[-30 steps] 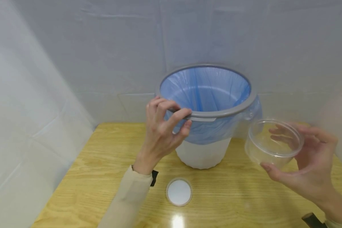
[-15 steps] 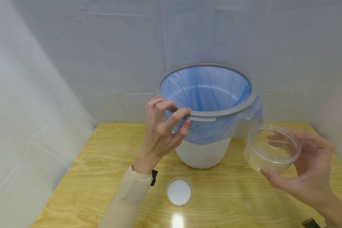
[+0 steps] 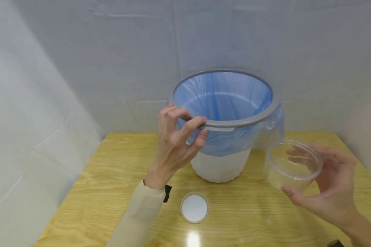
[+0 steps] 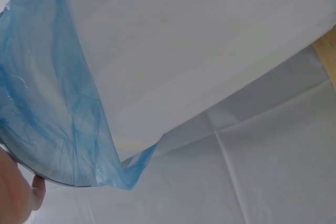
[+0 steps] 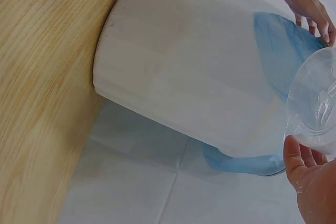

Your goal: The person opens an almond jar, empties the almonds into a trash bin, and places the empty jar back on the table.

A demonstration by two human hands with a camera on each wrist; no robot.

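Wooden table (image 3: 111, 192): left hand (image 3: 176, 140) pinches bin rim (image 3: 250, 120); right hand (image 3: 330, 185) cradles clear cup (image 3: 292, 164).

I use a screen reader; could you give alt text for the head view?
A left hand grips the grey rim of a blue-lined white bin on a wooden table, while the right hand holds a clear tub beside it.

Support surface: light wooden table (image 3: 105, 192), grain visible, a glare spot reflected near the front edge. Set directly on it: white bin (image 3: 220, 167), placed toward the rear centre, fitted w/ grey rim ring and blue liner (image 3: 222, 96) folded over the outside; round white lid (image 3: 194, 208), laid flat in front of the bin, apart from it.
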